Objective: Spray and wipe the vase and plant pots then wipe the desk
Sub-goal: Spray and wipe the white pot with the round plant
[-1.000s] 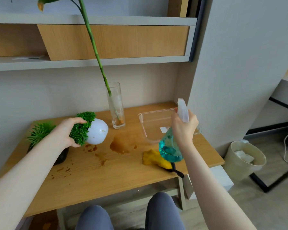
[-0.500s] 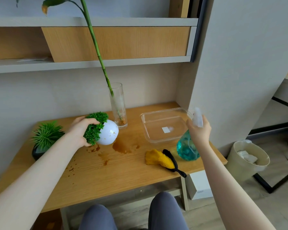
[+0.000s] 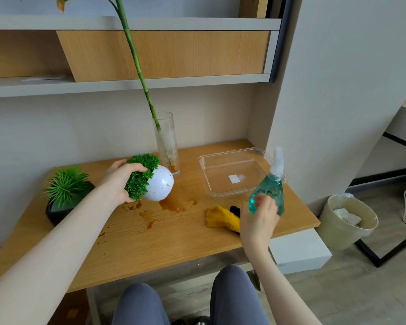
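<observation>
Pot [image 3: 159,186], white and round, tipped on its side above the desk [image 3: 174,238] at centre-left, left hand [image 3: 120,181] curled round its green foliage, brown spill [image 3: 176,204] just below at 5 o'clock and glass vase [image 3: 167,146] with a tall stem near at 1 o'clock. Right hand [image 3: 258,219] fingers loosely spread against the base of the teal spray bottle [image 3: 271,191] standing near the desk's right edge; whether it grips, cannot tell. Yellow cloth [image 3: 222,218] touches that hand at 9 o'clock, clear tray [image 3: 234,174] at 12 o'clock, second plant in a dark pot [image 3: 66,195] far left.

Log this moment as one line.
left hand: holds tilted round white plant pot | right hand: at teal spray bottle, grip unclear | wooden desk: brown spill
</observation>
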